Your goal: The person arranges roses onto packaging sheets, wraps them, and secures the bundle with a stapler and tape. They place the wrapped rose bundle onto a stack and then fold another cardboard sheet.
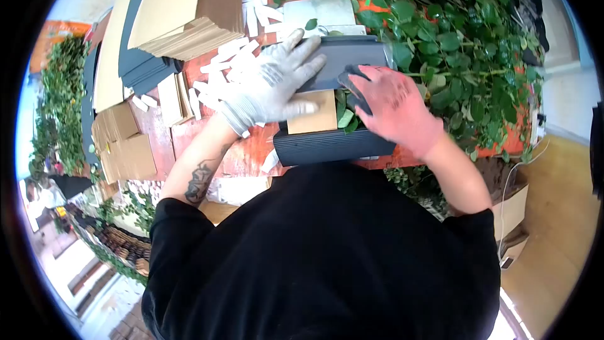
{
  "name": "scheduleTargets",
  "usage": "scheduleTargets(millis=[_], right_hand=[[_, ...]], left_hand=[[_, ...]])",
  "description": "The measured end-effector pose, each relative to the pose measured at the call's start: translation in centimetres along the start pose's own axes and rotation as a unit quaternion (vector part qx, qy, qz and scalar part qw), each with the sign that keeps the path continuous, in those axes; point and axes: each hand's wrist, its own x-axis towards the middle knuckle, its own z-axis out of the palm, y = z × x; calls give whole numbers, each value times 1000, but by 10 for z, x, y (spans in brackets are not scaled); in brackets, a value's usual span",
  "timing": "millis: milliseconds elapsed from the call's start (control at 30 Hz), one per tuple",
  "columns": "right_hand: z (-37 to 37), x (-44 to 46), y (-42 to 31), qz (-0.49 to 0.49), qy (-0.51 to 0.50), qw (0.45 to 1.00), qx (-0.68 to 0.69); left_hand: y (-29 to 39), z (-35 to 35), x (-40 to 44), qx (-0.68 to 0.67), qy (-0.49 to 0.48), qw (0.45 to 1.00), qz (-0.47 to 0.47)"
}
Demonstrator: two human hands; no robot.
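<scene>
My left hand (280, 79), in a grey-white work glove, lies with fingers spread at the left end of a dark grey flat sheet (346, 56). Its thumb reaches over a tan cardboard piece (318, 116). My right hand (393, 101), in a red-pink glove with dark fingertips, rests at the sheet's lower right, thumb and fingers apart. Between the hands, green leaves (345, 113) show beside the cardboard. Closest to my body sits a stack of black sheets (333, 147) with ridged edges. What lies under my palms is hidden.
Leafy green stems (447, 44) are heaped across the right side of the red table (258, 151). Stacked tan cardboard (170, 6) and black sheets (148, 69) stand at the left. White strips (220, 66) lie scattered near my left hand. A pale rectangular pad (319, 12) lies behind.
</scene>
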Motion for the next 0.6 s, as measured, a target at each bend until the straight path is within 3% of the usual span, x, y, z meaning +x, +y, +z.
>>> scheduleTargets(millis=[33, 100, 133, 167, 233, 267, 300, 367, 433, 467, 533, 567, 600], right_hand=[[-10, -11, -15, 29, 41, 999, 14], [-29, -41, -34, 56, 25, 979, 196], [-27, -58, -45, 87, 39, 934, 345], [-19, -74, -58, 116, 52, 865, 485], [26, -111, -90, 358, 31, 684, 635], [55, -129, -99, 454, 54, 526, 717], [71, -130, -105, 454, 54, 522, 720], [89, -124, -116, 424, 102, 405, 803], [90, -124, -107, 379, 62, 427, 819], [81, -107, -99, 276, 75, 365, 886], [44, -67, -94, 173, 146, 253, 941], [28, -47, -98, 178, 205, 205, 940], [29, -38, -95, 177, 208, 210, 939]], left_hand=[[3, 3, 1, 17, -49, 999, 1], [1, 1, 5, 25, -85, 996, 10], [2, 2, 2, 32, -115, 993, 7], [-2, 5, 0, -4, -102, 995, 21], [-5, 5, -1, -5, -112, 993, 32], [-4, 4, -1, -6, -116, 993, 29], [1, 4, 0, 16, -124, 992, 18], [6, 3, -1, 43, -131, 990, 13], [8, 2, -2, 81, -128, 988, 17], [8, -3, 1, 87, -125, 988, 26], [5, -14, 6, 37, -163, 985, 36], [-18, -1, 5, 4, -117, 988, 97], [-21, -11, 7, -77, -116, 987, 79]])
